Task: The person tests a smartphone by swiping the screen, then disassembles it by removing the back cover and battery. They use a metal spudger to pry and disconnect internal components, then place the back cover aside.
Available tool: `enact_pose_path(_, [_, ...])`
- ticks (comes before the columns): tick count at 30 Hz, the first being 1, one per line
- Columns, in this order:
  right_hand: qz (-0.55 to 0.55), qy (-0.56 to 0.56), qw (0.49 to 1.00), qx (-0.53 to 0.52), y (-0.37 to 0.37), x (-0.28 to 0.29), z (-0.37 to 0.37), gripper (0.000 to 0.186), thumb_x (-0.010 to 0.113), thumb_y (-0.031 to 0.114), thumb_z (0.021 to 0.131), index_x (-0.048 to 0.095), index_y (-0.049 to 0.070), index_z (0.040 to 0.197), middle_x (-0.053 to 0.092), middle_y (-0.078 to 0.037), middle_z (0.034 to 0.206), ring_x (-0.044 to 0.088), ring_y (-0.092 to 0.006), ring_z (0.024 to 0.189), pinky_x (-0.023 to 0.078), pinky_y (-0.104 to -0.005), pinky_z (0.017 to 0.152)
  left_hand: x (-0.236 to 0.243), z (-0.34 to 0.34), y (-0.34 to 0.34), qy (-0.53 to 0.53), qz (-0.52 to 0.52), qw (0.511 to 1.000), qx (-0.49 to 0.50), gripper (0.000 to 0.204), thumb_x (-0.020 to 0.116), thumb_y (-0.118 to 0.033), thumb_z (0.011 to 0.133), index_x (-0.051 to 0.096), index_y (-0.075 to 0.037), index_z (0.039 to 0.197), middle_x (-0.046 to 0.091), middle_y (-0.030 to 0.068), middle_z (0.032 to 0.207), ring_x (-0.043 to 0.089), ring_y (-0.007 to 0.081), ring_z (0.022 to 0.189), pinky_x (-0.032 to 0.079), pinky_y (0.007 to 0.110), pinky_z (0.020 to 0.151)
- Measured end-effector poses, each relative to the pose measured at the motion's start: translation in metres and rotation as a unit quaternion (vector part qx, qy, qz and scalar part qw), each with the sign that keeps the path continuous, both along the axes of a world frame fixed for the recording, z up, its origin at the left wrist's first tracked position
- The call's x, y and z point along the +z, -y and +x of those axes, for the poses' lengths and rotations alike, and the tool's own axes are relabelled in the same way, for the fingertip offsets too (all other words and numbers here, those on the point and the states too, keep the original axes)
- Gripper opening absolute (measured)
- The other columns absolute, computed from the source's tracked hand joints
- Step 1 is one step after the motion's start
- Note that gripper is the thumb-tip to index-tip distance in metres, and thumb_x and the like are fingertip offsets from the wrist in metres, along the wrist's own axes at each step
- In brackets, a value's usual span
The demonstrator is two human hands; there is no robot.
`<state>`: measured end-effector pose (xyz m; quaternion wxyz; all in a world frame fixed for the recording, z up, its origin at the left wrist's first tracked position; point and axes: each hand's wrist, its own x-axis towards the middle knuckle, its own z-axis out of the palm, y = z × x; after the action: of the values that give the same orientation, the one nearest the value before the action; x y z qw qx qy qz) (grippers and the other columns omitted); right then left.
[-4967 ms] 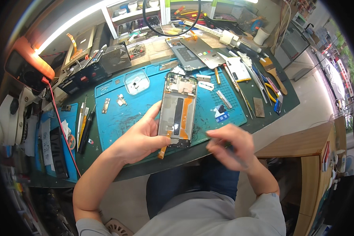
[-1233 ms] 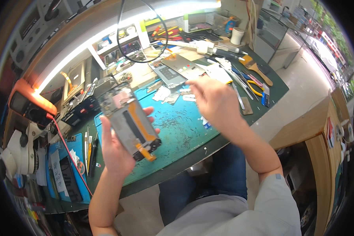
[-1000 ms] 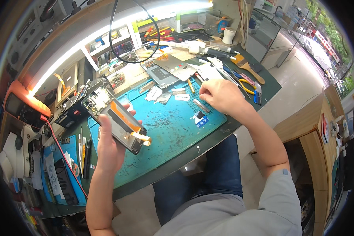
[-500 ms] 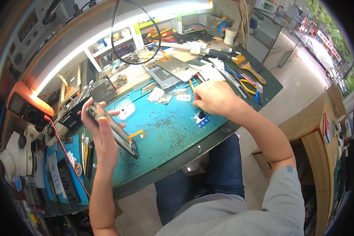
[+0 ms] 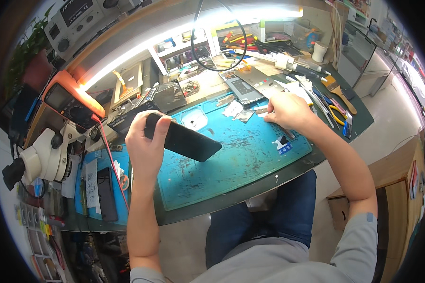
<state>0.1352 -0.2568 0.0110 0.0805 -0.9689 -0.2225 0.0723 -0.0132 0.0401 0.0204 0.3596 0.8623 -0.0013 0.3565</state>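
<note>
My left hand (image 5: 146,141) grips one end of a smartphone (image 5: 186,141), tilted above the blue work mat (image 5: 198,186) with its black glass side showing. The phone's other side is turned away and hidden. Farther right, my right hand (image 5: 290,113) is low over the mat's far right part, fingers pinched together; what is in them, if anything, is hidden. Small metal pieces (image 5: 262,110) lie by its fingertips, with a crumpled white scrap (image 5: 233,109) to their left. A small blue-and-white card (image 5: 284,147) with a black bit on it rests nearer me.
An opened phone body (image 5: 241,87) lies at the back. Pliers (image 5: 337,115), a brush (image 5: 342,96) and several tools crowd the right. A clear tray (image 5: 195,119) sits behind the phone. At left are an orange multimeter (image 5: 71,99), a red lead (image 5: 111,158) and a microscope (image 5: 42,155).
My left hand has turned the phone, so its black glass shows instead of its edge and the orange flex cable. The whole view has swung left; my right hand stays over the mat's right part.
</note>
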Motion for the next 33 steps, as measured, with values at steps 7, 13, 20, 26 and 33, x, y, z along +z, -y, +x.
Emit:
enact_pose_path(7, [-0.033, -0.019, 0.999, 0.009, -0.002, 0.009, 0.01, 0.032, 0.082, 0.037, 0.078, 0.07, 0.011, 0.093, 0.071, -0.009, 0.094, 0.068, -0.0266, 0.095, 0.052, -0.039, 0.082, 0.01, -0.005, -0.02, -0.16, -0.169, 0.963, -0.134, 0.034, 0.069, -0.013, 0.095, 0.059, 0.004, 0.123, 0.068, 0.0068, 0.107, 0.064, 0.0118, 0.096, 0.051, 0.026, 0.087])
enact_pose_path(13, [0.012, 0.014, 1.0, 0.007, 0.001, 0.0, 0.016, 0.031, 0.082, 0.036, 0.076, 0.072, 0.011, 0.091, 0.072, -0.008, 0.094, 0.069, -0.0249, 0.094, 0.053, -0.0386, 0.081, -0.006, 0.0, -0.015, -0.166, -0.219, 0.953, -0.13, 0.049, 0.071, -0.015, 0.093, 0.054, 0.011, 0.131, 0.066, 0.0104, 0.116, 0.059, 0.0127, 0.105, 0.046, 0.026, 0.094])
enact_pose_path(20, [0.016, 0.035, 0.999, 0.0, 0.006, 0.001, 0.022, 0.023, 0.079, 0.031, 0.08, 0.073, 0.013, 0.093, 0.073, -0.007, 0.092, 0.07, -0.0252, 0.093, 0.053, -0.0392, 0.079, -0.007, -0.001, -0.005, -0.168, -0.232, 0.945, -0.159, 0.039, 0.068, -0.01, 0.095, 0.056, 0.007, 0.128, 0.066, 0.0074, 0.112, 0.06, 0.0111, 0.1, 0.048, 0.025, 0.09])
enact_pose_path(26, [0.016, 0.06, 0.998, 0.029, 0.011, 0.003, 0.018, 0.024, 0.079, 0.033, 0.081, 0.07, 0.013, 0.091, 0.072, -0.007, 0.091, 0.068, -0.0252, 0.092, 0.053, -0.0387, 0.08, -0.001, -0.004, 0.001, -0.159, -0.21, 0.954, -0.144, 0.033, 0.067, -0.009, 0.095, 0.058, 0.005, 0.124, 0.067, 0.0066, 0.109, 0.062, 0.0104, 0.097, 0.049, 0.024, 0.087])
enact_pose_path(33, [0.017, 0.006, 0.999, 0.05, 0.011, -0.005, 0.019, 0.035, 0.08, 0.04, 0.079, 0.069, 0.011, 0.096, 0.07, -0.008, 0.097, 0.066, -0.0244, 0.097, 0.051, -0.0372, 0.083, 0.002, -0.006, 0.007, -0.144, -0.237, 0.948, -0.156, 0.032, 0.067, -0.008, 0.095, 0.058, 0.004, 0.123, 0.067, 0.006, 0.109, 0.062, 0.0102, 0.099, 0.049, 0.024, 0.09])
